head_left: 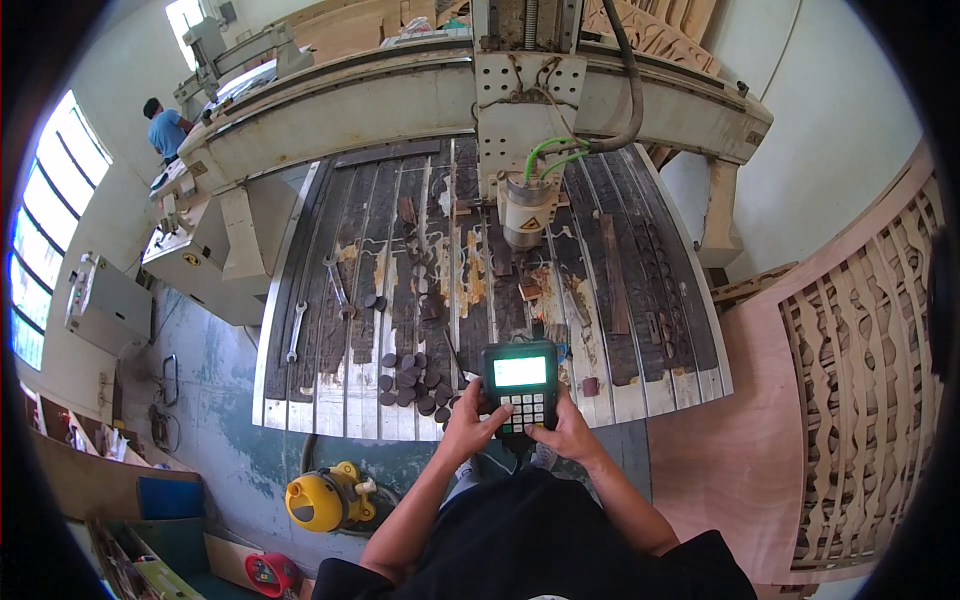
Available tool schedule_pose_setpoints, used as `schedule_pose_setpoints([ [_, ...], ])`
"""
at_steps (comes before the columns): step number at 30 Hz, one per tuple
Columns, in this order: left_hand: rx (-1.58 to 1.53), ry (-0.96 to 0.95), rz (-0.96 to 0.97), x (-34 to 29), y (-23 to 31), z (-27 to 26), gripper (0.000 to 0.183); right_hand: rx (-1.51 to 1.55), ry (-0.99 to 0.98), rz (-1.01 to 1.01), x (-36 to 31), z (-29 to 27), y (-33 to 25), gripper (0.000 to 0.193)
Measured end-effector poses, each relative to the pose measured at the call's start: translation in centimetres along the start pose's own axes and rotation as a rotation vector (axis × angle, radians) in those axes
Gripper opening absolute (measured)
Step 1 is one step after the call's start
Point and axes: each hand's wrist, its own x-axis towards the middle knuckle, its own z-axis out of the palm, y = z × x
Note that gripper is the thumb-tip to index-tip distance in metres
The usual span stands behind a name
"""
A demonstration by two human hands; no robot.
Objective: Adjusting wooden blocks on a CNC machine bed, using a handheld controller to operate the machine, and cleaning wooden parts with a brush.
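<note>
A black handheld controller (pixel 520 385) with a lit screen and a white keypad is held between my two hands in front of my body. My left hand (pixel 468 424) grips its left side, the thumb on the keys. On the opposite edge my right hand (pixel 567 428) is closed round it, thumb near the lower keys. Beyond it stretches the slotted bed (pixel 330 400) of a CNC router. The router's spindle (pixel 524 215), fed by green hoses, hangs over the middle of the bed. Several dark round discs (pixel 408 380) lie left of the controller.
Two wrenches (pixel 297 332) lie on the bed's left side. A gantry beam (pixel 340 110) crosses behind. On the floor stands a yellow pump-like machine (pixel 318 500), with a red bucket (pixel 272 574) further left. A carved wooden panel (pixel 865 390) leans at right. Another person (pixel 166 130) is at far left.
</note>
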Motion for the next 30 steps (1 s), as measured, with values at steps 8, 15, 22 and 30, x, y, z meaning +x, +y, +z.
schedule_pose_setpoints([
  [8, -0.073, -0.025, -0.016, 0.0, 0.0, 0.0, 0.064, -0.03, 0.009, 0.032, 0.0, 0.0, 0.1, 0.076],
  [15, -0.049, -0.016, 0.015, 0.3, -1.3, 0.0, 0.06, -0.034, 0.008, 0.031, 0.0, 0.0, 0.3, 0.077],
  [22, -0.072, -0.019, 0.02, 0.2, -1.2, 0.1, 0.056, -0.025, 0.006, 0.01, -0.1, 0.1, 0.4, 0.077],
  [30, -0.082, -0.025, 0.04, 0.2, -1.0, 0.1, 0.056, -0.033, 0.009, -0.007, -0.2, -0.1, 0.8, 0.076],
])
